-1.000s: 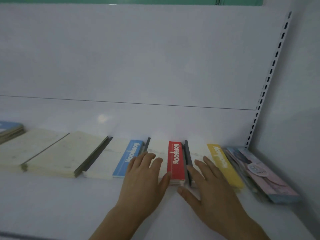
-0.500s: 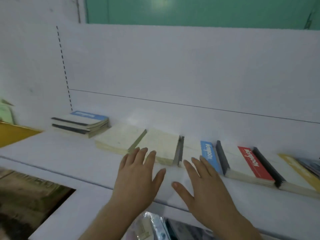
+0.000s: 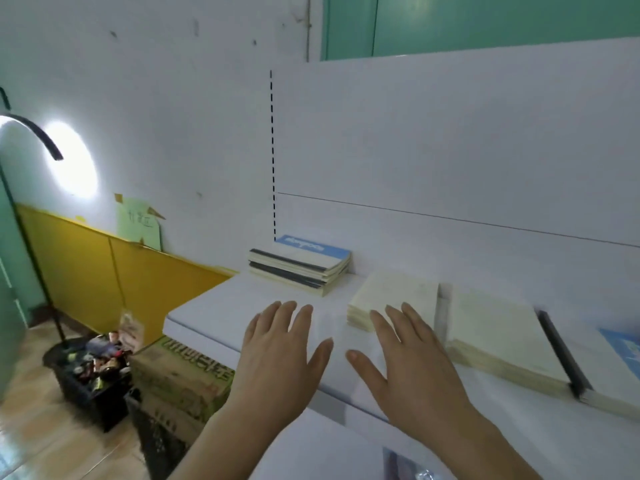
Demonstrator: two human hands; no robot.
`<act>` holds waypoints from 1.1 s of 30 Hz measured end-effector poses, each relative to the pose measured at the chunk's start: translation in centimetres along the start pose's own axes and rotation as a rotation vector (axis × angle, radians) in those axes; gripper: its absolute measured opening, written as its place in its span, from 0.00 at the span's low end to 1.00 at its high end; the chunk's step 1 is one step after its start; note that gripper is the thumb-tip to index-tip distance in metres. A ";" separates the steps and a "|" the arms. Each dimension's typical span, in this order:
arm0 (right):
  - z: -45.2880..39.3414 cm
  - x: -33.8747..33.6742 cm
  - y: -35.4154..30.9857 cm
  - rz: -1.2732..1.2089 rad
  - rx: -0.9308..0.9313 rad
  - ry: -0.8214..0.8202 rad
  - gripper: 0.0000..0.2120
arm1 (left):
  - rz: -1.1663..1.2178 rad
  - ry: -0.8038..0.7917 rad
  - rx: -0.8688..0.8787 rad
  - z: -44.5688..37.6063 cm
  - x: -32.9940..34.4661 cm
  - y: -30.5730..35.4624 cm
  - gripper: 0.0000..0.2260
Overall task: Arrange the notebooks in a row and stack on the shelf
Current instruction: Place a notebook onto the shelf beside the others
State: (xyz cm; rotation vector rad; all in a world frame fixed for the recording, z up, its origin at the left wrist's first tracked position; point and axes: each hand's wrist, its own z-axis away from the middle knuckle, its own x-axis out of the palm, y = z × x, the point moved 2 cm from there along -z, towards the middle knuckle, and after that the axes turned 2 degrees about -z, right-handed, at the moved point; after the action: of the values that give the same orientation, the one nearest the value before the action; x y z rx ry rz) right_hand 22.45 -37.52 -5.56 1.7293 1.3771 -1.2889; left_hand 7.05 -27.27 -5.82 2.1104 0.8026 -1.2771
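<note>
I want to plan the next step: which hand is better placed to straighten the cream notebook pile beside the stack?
Right hand: its fingertips already overlap the cream pile; left hand hovers over bare shelf.

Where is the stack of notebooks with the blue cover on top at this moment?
In the head view, the stack lies at the left end of the shelf, against the back panel, left of the cream notebook and beyond the left hand.
</note>
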 end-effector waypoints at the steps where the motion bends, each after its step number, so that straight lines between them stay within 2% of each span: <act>1: -1.5 0.7 -0.6 -0.011 -0.005 0.015 0.45 | -0.023 -0.001 -0.001 -1.0 0.2 -1.2 0.30; 8: -11.5 3.7 -3.8 -0.048 -0.005 0.112 0.42 | -0.071 -0.015 0.016 -8.4 1.4 -7.9 0.29; 12: -15.4 5.5 -4.4 0.015 0.023 0.051 0.41 | -0.023 -0.016 0.040 -12.1 2.9 -10.8 0.28; 15: -17.9 6.7 -4.7 0.056 0.070 0.042 0.44 | 0.001 -0.019 0.077 -14.9 4.0 -12.4 0.29; 19: -20.1 8.5 -5.2 0.097 0.160 0.045 0.44 | 0.008 -0.028 0.162 -18.7 5.5 -14.9 0.29; 23: -22.0 10.1 -5.8 0.119 0.268 0.006 0.37 | -0.016 -0.115 0.292 -21.7 7.3 -17.2 0.32; 26: -23.3 11.3 -6.3 0.177 0.325 -0.035 0.42 | -0.036 -0.164 0.401 -23.4 8.6 -18.2 0.35; 28: -23.4 12.0 -6.5 0.221 0.319 -0.010 0.35 | -0.029 -0.143 0.430 -23.8 9.0 -18.6 0.32; 30: -23.1 12.0 -6.6 0.265 0.279 0.132 0.24 | 0.012 -0.125 0.434 -23.9 9.1 -18.8 0.28; 33: -22.7 10.7 -7.2 0.341 0.235 0.210 0.18 | 0.056 -0.125 0.439 -24.0 9.0 -19.0 0.27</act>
State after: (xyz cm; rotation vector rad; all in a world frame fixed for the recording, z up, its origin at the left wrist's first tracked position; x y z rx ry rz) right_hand 23.18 -11.44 -6.10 2.2001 1.0064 -1.1368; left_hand 10.63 4.39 -6.90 2.3333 0.4326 -1.6530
